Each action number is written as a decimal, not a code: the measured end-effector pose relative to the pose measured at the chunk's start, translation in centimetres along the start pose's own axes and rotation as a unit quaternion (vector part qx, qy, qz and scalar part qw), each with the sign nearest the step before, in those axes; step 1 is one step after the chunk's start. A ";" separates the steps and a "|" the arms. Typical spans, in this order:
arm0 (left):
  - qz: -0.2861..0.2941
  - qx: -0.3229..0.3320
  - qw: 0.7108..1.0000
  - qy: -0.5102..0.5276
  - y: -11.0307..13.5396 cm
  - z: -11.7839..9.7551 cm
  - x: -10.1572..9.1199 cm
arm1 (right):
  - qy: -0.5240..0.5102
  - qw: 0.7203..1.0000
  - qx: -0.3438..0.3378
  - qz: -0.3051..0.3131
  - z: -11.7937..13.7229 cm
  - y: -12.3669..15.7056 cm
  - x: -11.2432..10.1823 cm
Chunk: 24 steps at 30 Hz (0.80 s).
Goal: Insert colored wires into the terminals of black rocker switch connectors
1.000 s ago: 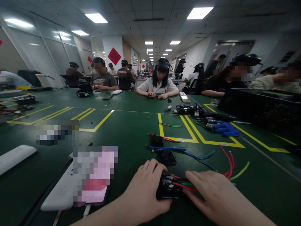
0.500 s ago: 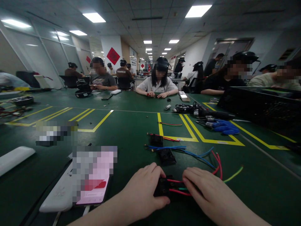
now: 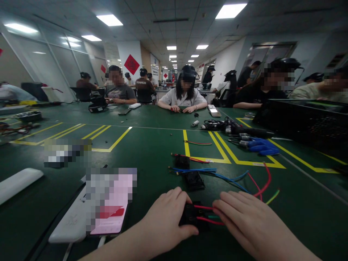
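Note:
My left hand is closed around a black plastic block low in the middle of the view, thumb on the near side and fingers on the far side. Red wires and a green wire run from the block's right side under my right hand. That hand's fingers are pressed together over these wires; its thumb is hidden. Beyond it stick out red wire ends and a yellow-green wire end. Just behind lie a second black plastic part and blue wires.
A phone and a white power bank with cables lie to the left. Further back are another black part, thin red wires, yellow tape markings, blue gloves and tools. A black case stands at right; people sit around the table.
The red wire ends past my right hand have swung up and to the right. My right hand has shifted slightly right along the wires; my left hand keeps its grip.

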<state>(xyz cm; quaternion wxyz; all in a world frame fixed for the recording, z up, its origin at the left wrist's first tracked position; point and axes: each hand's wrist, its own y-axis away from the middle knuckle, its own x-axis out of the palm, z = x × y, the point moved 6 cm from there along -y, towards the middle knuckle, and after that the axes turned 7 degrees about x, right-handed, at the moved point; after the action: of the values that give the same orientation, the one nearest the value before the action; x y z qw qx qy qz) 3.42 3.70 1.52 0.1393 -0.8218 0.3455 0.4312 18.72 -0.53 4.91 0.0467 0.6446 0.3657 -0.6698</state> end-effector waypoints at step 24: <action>0.016 0.006 0.999 0.030 0.1 -0.1 -0.3 | 0.011 0.998 -0.066 -0.014 0.3 -0.4 -1.3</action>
<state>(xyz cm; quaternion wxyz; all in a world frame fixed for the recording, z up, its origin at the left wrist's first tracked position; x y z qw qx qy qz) 3.30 3.75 1.78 0.1263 -0.8279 0.3656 0.4062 18.54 -0.95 6.23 0.0752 0.6423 0.4186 -0.6376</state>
